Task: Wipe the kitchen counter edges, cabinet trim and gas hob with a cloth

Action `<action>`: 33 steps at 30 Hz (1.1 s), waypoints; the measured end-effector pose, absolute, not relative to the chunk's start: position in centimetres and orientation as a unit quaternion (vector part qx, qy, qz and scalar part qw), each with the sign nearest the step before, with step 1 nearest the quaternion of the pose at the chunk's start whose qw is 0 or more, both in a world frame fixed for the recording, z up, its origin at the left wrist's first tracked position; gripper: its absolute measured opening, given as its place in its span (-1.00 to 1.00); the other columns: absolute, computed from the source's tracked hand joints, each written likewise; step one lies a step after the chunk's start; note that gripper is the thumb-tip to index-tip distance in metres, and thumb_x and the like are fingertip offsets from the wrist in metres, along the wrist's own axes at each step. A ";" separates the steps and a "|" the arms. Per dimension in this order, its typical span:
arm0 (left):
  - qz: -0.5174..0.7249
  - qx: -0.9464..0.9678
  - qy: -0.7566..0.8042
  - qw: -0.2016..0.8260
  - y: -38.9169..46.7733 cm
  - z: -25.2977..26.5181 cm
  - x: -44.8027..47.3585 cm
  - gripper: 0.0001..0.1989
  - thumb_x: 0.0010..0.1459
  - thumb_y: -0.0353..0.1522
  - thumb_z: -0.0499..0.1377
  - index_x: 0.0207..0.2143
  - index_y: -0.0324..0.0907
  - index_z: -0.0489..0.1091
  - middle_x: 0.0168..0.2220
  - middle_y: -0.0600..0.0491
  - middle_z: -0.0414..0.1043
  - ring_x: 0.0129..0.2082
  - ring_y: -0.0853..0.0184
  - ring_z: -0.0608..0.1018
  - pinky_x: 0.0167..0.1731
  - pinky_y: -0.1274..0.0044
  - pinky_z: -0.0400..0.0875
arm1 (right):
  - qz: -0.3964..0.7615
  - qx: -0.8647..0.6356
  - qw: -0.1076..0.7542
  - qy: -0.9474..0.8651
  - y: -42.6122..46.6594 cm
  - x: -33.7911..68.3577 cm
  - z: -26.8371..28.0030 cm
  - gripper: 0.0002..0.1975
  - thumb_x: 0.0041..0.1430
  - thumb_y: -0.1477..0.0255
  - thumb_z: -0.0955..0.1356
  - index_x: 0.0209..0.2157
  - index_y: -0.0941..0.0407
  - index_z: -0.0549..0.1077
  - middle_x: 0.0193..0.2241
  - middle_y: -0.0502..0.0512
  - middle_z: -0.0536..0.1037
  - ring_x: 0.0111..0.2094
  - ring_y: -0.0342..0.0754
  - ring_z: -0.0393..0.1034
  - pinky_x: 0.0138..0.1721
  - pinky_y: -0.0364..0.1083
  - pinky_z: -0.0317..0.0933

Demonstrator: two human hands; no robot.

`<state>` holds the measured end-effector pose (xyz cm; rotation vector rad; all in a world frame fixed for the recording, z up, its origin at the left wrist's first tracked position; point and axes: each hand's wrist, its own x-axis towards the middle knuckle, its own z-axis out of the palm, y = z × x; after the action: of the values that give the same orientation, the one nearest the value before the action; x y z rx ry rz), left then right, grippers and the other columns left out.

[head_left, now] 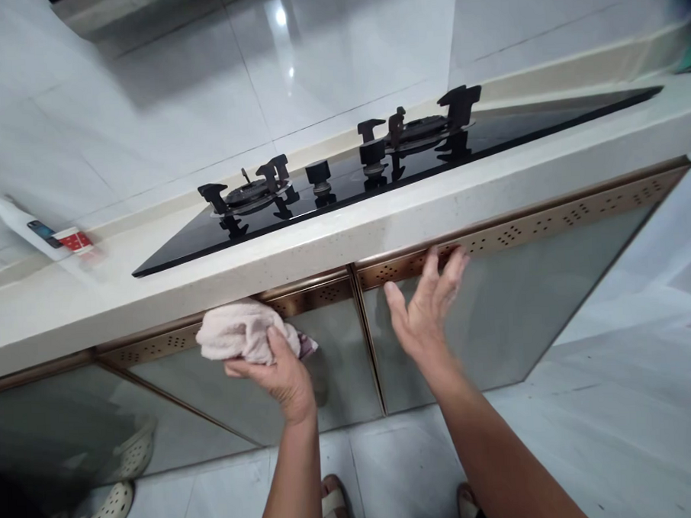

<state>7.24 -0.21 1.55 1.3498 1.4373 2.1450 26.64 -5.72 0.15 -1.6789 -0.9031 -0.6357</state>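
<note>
My left hand [282, 372] is closed around a bunched pale pink cloth [239, 330], held in front of the counter's front edge. Part of the cloth's darker patterned corner pokes out beside my thumb. My right hand [428, 309] has its fingers apart and holds nothing. Its fingertips are at the perforated bronze-coloured top rail [505, 233] of a cabinet door [486, 321]; whether they press on it I cannot tell. Above both hands, a black glass gas hob [342, 186] is set in the white countertop [169, 296].
Left burner [251, 193] and right burner [425, 129] have upright black pan supports, with two knobs between them. A white bottle [26, 223] and a red-and-white item [74, 240] stand at the left. Another person's clog [108, 515] is on the floor at lower left.
</note>
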 end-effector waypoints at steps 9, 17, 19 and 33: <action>0.551 0.782 0.289 -0.041 -4.4 -0.5 16.2 -0.50 0.07 -0.31 0.34 0.10 0.04 0.44 0.16 -0.16 0.19 0.09 0.04 0.33 0.07 0.17 0.26 | -0.301 -0.743 0.468 -0.373 -5.6 27.4 -1.0 -0.24 0.37 0.34 0.16 0.47 0.04 -0.32 0.45 0.47 -0.30 0.46 0.42 -0.42 0.20 0.58 -0.07; 0.494 0.815 0.286 -0.099 -0.8 0.6 10.5 -0.64 0.04 -0.30 0.30 -0.05 0.00 0.56 0.01 -0.10 0.30 0.00 0.10 0.39 -0.03 0.31 0.29 | -0.293 -0.741 0.470 -0.380 -5.4 27.7 -1.2 -0.20 0.37 0.28 0.20 0.47 0.05 -0.33 0.46 0.44 -0.38 0.45 0.42 -0.46 0.21 0.59 -0.11; 0.491 0.806 0.315 -0.099 0.4 1.1 7.2 -0.66 0.00 -0.25 0.31 -0.11 -0.04 0.56 -0.03 -0.08 0.30 -0.03 0.11 0.40 -0.05 0.32 0.31 | -0.285 -0.738 0.477 -0.382 -5.2 27.6 -1.1 -0.19 0.38 0.24 0.20 0.47 0.05 -0.34 0.46 0.44 -0.41 0.45 0.42 -0.47 0.21 0.59 -0.12; 0.639 0.378 0.670 0.019 7.4 4.8 -12.1 -0.34 -0.12 -0.24 0.22 0.06 -0.24 0.19 -0.01 -0.17 0.23 0.09 -0.03 0.37 0.19 0.11 0.21 | -0.279 -0.731 0.490 -0.384 -4.8 27.3 -1.2 -0.14 0.38 0.25 0.23 0.47 0.08 -0.41 0.45 0.42 -0.50 0.45 0.42 -0.55 0.24 0.58 -0.20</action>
<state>-12.09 7.42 4.76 1.1735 2.0783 1.9834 27.35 -4.82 -1.21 -1.7757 -0.9331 -0.6786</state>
